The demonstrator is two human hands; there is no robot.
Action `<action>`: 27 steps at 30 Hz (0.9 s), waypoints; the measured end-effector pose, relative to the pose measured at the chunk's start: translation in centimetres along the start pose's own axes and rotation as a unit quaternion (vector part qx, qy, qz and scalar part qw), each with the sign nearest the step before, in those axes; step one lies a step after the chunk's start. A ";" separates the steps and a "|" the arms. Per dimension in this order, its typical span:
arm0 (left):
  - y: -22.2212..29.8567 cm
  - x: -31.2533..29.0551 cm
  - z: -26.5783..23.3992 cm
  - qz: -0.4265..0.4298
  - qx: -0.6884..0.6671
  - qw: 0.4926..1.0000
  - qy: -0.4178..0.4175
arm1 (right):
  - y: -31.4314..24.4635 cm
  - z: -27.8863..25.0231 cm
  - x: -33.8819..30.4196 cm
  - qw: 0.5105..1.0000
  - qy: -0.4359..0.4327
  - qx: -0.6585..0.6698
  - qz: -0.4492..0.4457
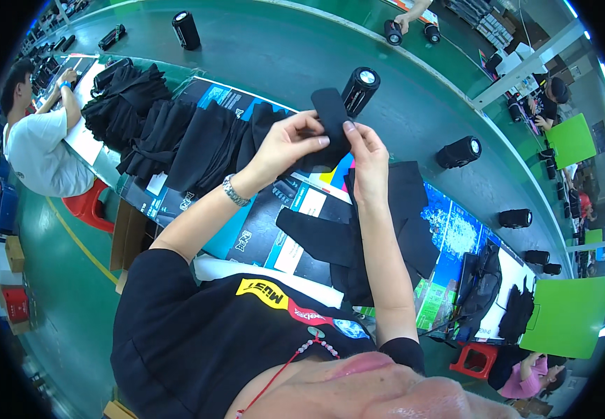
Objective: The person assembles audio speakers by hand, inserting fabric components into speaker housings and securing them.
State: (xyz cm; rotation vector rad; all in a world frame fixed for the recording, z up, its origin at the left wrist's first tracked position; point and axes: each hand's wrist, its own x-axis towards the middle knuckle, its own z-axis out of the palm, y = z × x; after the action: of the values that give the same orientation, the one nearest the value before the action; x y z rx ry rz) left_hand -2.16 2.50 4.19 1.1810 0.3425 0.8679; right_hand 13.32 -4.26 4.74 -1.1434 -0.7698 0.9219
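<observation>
A dark, round-ended piece of black fabric [329, 112] is raised over the bench between my hands. My left hand [290, 142] pinches its left side between thumb and fingers. On its right edge, my right hand [367, 152] grips with thumb and fingertips. The fabric's lower part runs down behind my fingers, and its full shape is hidden. Just beyond it a black cylindrical speaker [362, 91] stands upright. Stacked black fabric pieces [203, 144] lie left of my left hand. More flat black pieces [408, 230] are spread beneath and right of my right forearm.
A green conveyor surface [267, 52] passes beyond the bench, carrying more speakers [459, 151]. Printed cardboard sheets [264, 234] cover the bench. A co-worker in a white shirt [47, 150] sits at left by a red stool [89, 204]. Black bags [480, 283] lie at right near a green panel [566, 318].
</observation>
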 end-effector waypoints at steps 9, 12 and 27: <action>0.9 -0.2 -0.9 0.011 -0.076 0.997 0.029 | -1.0 0.0 -1.8 0.990 -0.091 0.104 -0.007; 0.8 0.4 -0.7 0.003 -0.093 0.995 -0.044 | -1.0 -0.2 -1.9 0.991 -0.117 0.066 -0.010; -1.1 9.2 -1.6 -0.124 -0.145 0.967 -0.166 | -2.6 -5.1 4.1 0.983 -0.080 0.163 -0.008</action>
State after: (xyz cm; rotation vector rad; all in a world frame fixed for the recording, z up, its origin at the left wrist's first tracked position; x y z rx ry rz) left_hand 3.14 10.32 4.39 0.9642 0.0804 0.4715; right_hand 20.11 -2.98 6.20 -0.7818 -0.7233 1.0917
